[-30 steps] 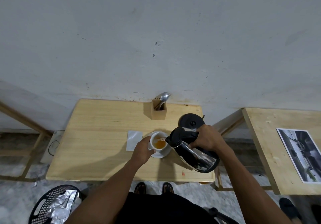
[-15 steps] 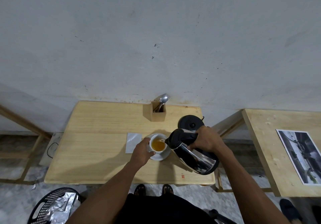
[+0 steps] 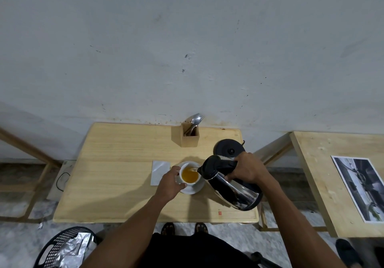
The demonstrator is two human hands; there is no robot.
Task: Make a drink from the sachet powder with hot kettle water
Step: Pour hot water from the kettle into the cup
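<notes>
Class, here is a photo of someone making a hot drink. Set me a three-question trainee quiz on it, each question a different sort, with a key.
1. True or false: the kettle sits on its base.
2. Which hand steadies the cup? A left hand B right hand
3. Fill in: the spoons stand in a wooden ____.

Key: 1 false; 2 A; 3 holder.

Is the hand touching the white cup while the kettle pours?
Touching. The head view shows the left hand with its fingers wrapped against the side of the cup, no gap visible, while the right hand tips the kettle.
</notes>
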